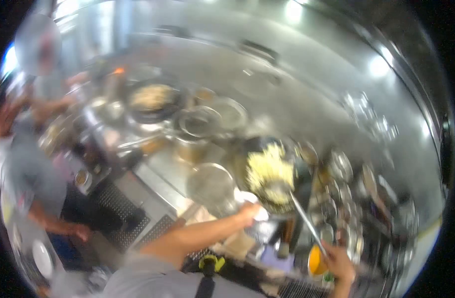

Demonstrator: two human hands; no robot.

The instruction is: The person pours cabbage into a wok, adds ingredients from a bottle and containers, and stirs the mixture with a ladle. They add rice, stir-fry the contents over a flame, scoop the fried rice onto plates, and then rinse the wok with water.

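A dark wok right of centre holds a heap of pale yellow food. My left hand is closed on a white cloth at the wok's near left edge. Lower right, my right hand grips the handle of a long metal ladle, whose bowl rests in the food. An orange-yellow container stands just left of my right hand. The picture is blurred, so the wok's handle under the cloth cannot be made out.
Round strainers and pots stand left of the wok. Farther left, another wok holds pale food. A co-worker in grey stands at the left, near a perforated surface. Metal containers with utensils line the right side.
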